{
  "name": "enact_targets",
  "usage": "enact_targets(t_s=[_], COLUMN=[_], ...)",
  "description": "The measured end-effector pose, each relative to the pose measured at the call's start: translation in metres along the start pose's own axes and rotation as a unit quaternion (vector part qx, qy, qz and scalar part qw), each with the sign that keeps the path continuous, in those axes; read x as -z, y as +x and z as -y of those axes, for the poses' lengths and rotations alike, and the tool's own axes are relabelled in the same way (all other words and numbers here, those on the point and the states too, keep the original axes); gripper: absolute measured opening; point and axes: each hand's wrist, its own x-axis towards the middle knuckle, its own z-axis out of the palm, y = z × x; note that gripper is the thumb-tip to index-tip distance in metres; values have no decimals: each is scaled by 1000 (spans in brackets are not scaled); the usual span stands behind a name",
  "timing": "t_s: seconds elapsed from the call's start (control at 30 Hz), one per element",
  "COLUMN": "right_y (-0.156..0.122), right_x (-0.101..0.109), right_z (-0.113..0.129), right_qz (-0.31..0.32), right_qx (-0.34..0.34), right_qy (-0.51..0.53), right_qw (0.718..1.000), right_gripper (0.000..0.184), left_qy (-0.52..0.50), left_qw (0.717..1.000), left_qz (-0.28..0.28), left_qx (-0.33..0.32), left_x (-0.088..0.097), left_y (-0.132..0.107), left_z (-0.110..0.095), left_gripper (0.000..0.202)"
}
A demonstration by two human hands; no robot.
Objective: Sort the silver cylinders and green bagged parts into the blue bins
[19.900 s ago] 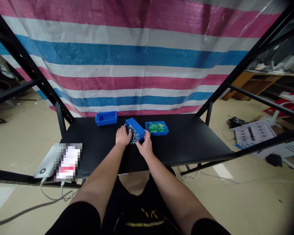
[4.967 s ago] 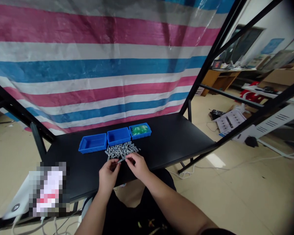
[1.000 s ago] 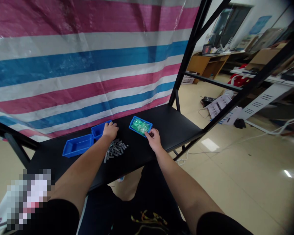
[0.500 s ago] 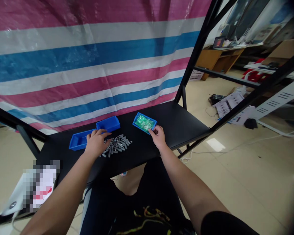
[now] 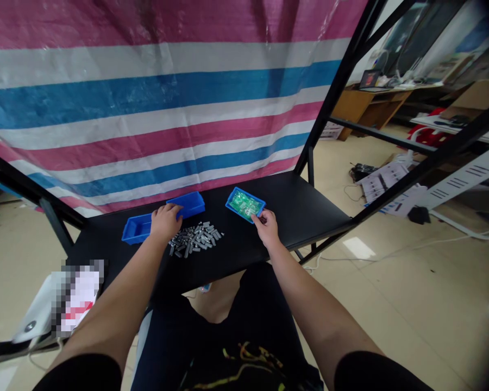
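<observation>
My left hand [image 5: 167, 222] is closed at the near-left rim of a rear blue bin [image 5: 193, 204], its fingers over the wall and its thumb on the outer side. A second blue bin [image 5: 135, 229] lies left of this hand, partly hidden by it. In front of the bins, small grey cylindrical pieces [image 5: 198, 239] form a loose pile, with part of it beside my left hand. My right hand [image 5: 267, 225] grips the near-right corner of a small blue tray [image 5: 231, 205], thumb over the rim. Green pieces in clear, shiny wrapping [image 5: 244, 203] fill this tray.
The black tabletop [image 5: 305, 209] sits inside a black metal frame [image 5: 311, 155]. Behind it hangs a striped plastic sheet [image 5: 187, 138]. A pale object with a pixelated area [image 5: 36, 312] is at the lower left. Desks, cartons and cables stand to the right.
My left hand has moved up and right from over the grey pile to the rear bin, its fingers closing at the rim. My right hand stays on the tray; the view has shifted slightly.
</observation>
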Motion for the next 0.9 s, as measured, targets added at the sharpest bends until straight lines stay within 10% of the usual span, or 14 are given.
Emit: enact_targets(t_s=[0.53,0.7,0.9], right_y=[0,-4,-12], right_x=[1,-2,-6], right_z=[10,17,27], right_qz=[29,70,132], right_qx=[5,60,123], right_qy=[-29,-41,-125], right_qw=[999,995,976], right_gripper=[37,31,30], left_qy=[-54,-41,-78], left_qw=[997,995,994], left_qz=[25,-71,-16], left_qx=[-56,62,72], left_x=[-1,2,-5], left_y=[-34,-53,-69], left_z=[18,32,51], left_gripper=[36,39,47])
